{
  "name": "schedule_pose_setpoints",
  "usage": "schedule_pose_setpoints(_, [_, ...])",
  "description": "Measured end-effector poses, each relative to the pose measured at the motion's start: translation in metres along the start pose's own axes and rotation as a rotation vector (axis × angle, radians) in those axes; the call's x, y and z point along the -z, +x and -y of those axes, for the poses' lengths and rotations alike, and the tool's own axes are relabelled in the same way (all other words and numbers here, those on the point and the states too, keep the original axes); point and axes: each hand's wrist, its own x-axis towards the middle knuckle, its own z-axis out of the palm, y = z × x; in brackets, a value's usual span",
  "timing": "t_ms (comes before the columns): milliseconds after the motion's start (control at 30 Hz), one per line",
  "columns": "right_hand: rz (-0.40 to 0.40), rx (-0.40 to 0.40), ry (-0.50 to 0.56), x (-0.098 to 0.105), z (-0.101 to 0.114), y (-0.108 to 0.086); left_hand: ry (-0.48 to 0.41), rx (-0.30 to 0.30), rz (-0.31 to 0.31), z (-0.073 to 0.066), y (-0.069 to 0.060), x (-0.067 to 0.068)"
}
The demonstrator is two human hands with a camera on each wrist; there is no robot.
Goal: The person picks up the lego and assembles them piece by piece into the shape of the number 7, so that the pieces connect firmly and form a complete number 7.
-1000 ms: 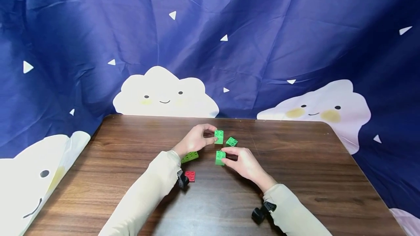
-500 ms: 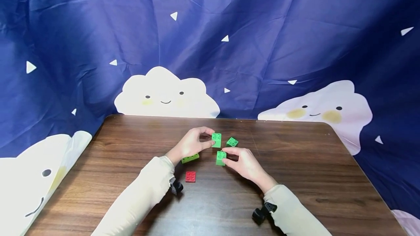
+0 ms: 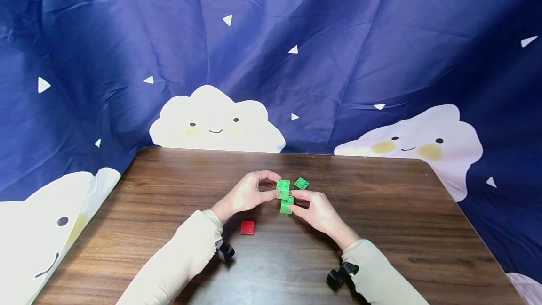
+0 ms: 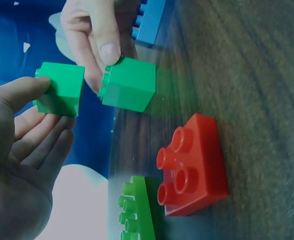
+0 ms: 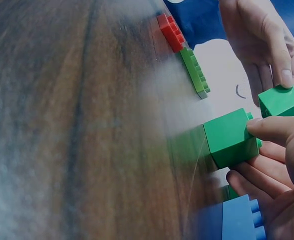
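Note:
My left hand (image 3: 247, 195) pinches a bright green studded toy brick (image 4: 61, 89) between thumb and fingers, raised above the table. My right hand (image 3: 318, 212) pinches a second green brick (image 5: 232, 139), which stands on the table with studs up. In the head view the left brick overlaps the far part of the right one. A gap shows between the two in the left wrist view. Behind them lies another small green brick (image 3: 301, 183). A red brick (image 4: 197, 167) sits near my left wrist, with a lime green long brick (image 4: 142, 210) beyond it.
A blue brick (image 5: 237, 219) stands near my right hand; in the head view that hand hides it. The brown wooden table (image 3: 381, 229) ends at a blue cloth backdrop (image 3: 271, 36) with cloud prints. Each wrist wears a small black camera.
My left hand first shifts left and nearer, then moves right with its brick, over the right hand's brick. The lime brick becomes hidden in the head view. My right hand stays almost still.

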Motion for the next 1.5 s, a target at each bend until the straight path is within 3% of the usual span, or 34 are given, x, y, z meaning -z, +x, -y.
schedule_pose_setpoints(667, [0.031,0.024,0.08,0.0,0.001,0.0,-0.001,-0.004,0.004,0.002,-0.005,-0.013])
schedule_pose_setpoints(1500, [0.031,0.002,0.065,0.001,0.001,0.001,0.032,-0.015,0.024,0.002,-0.001,-0.018])
